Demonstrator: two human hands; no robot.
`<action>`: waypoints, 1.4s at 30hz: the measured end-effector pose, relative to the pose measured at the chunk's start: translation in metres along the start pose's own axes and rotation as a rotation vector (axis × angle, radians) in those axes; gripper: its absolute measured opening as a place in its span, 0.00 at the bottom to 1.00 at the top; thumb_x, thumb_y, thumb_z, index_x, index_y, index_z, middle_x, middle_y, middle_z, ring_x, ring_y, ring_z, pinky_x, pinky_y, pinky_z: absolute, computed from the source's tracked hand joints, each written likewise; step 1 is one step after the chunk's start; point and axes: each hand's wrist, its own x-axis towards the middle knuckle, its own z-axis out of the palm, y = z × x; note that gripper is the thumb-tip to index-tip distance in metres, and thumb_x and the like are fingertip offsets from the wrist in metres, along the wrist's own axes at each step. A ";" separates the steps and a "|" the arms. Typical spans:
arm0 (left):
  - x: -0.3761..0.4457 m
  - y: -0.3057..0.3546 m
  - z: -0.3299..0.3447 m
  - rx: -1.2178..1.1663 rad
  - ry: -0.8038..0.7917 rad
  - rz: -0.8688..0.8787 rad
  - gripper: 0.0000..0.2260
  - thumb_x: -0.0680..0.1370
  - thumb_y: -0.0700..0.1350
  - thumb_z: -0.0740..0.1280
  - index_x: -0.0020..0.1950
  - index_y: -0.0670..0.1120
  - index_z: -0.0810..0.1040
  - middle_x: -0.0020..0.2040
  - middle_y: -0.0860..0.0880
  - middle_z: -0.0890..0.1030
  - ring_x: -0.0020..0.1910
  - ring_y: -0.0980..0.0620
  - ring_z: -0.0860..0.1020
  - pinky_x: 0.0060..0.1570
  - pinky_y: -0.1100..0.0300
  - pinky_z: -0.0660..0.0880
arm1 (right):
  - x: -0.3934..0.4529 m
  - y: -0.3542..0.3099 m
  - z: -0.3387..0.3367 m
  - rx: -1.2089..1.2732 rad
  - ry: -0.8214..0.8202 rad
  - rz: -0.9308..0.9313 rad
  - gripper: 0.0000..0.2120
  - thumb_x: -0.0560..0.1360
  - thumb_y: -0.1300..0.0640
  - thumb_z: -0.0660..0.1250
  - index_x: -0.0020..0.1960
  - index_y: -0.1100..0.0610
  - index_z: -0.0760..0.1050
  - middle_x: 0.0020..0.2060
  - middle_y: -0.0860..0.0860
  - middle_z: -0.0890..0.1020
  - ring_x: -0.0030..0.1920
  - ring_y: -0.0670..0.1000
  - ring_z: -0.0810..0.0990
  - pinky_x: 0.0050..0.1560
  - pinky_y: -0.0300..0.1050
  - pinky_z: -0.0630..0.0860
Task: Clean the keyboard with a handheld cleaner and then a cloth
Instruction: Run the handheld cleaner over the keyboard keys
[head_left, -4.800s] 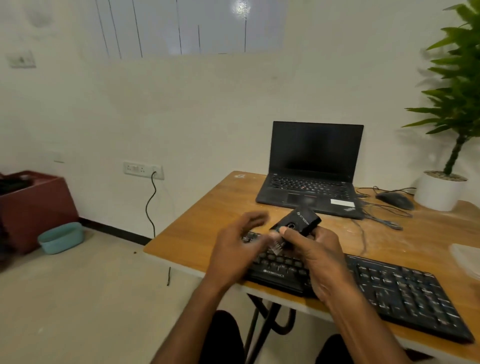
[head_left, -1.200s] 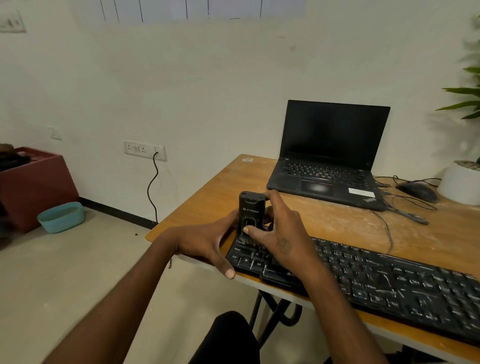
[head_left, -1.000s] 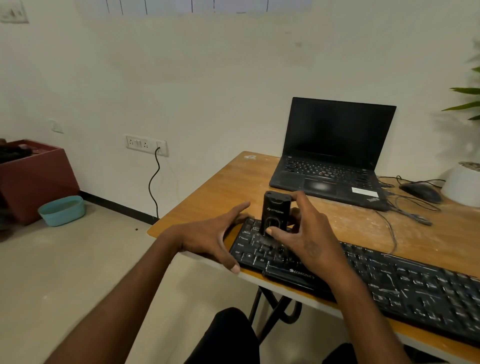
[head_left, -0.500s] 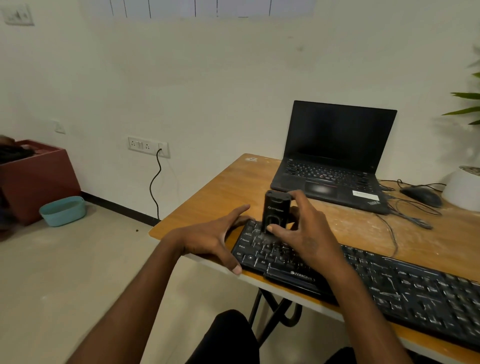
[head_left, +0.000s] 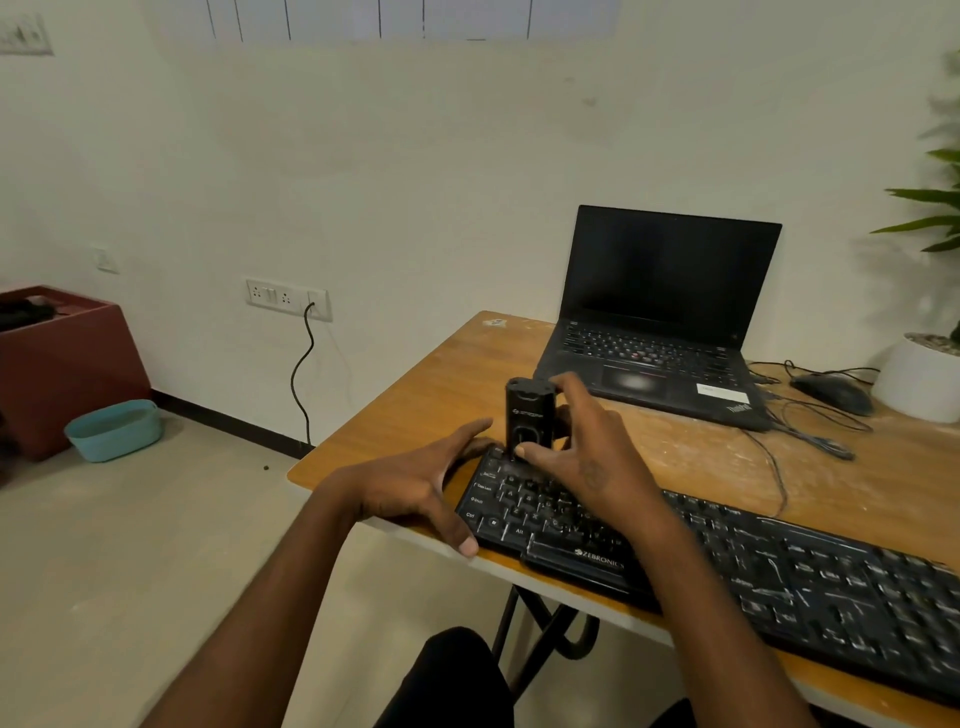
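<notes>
A black keyboard (head_left: 779, 577) lies along the front edge of the wooden desk (head_left: 426, 395). My right hand (head_left: 587, 457) grips a small black handheld cleaner (head_left: 530, 415), held upright with its lower end on the keys at the keyboard's far left corner. My left hand (head_left: 421, 483) rests at the keyboard's left end, fingers spread and straight, thumb against the front left corner. No cloth is in view.
An open black laptop (head_left: 660, 322) stands behind the keyboard. A mouse (head_left: 831, 392) with loose cables and a white plant pot (head_left: 919, 379) sit at the back right. On the floor at left are a teal tub (head_left: 114, 428) and a red-brown box (head_left: 57, 358).
The cleaner went from held in the air between both hands to standing upright on the keyboard's left keys. Over the last second it shifted slightly toward the far left corner; my left hand stayed put.
</notes>
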 end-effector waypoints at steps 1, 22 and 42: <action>0.000 -0.001 0.000 0.004 0.001 -0.007 0.62 0.66 0.44 0.83 0.85 0.62 0.43 0.77 0.65 0.64 0.73 0.62 0.69 0.71 0.62 0.70 | -0.004 0.004 -0.007 0.009 0.017 0.019 0.27 0.73 0.55 0.76 0.65 0.46 0.65 0.54 0.49 0.82 0.38 0.41 0.81 0.30 0.31 0.73; 0.001 -0.003 0.000 0.000 0.003 -0.017 0.62 0.66 0.43 0.83 0.85 0.61 0.43 0.78 0.66 0.63 0.75 0.63 0.66 0.71 0.65 0.67 | 0.003 0.018 -0.010 0.007 0.041 0.037 0.30 0.72 0.55 0.77 0.67 0.48 0.64 0.52 0.49 0.82 0.42 0.42 0.82 0.36 0.35 0.77; 0.001 -0.002 0.000 0.003 -0.001 -0.011 0.61 0.66 0.44 0.83 0.86 0.60 0.44 0.75 0.69 0.64 0.74 0.63 0.66 0.69 0.65 0.68 | 0.004 0.020 -0.014 0.046 -0.043 0.030 0.27 0.74 0.56 0.74 0.67 0.49 0.65 0.54 0.44 0.79 0.49 0.39 0.79 0.39 0.32 0.74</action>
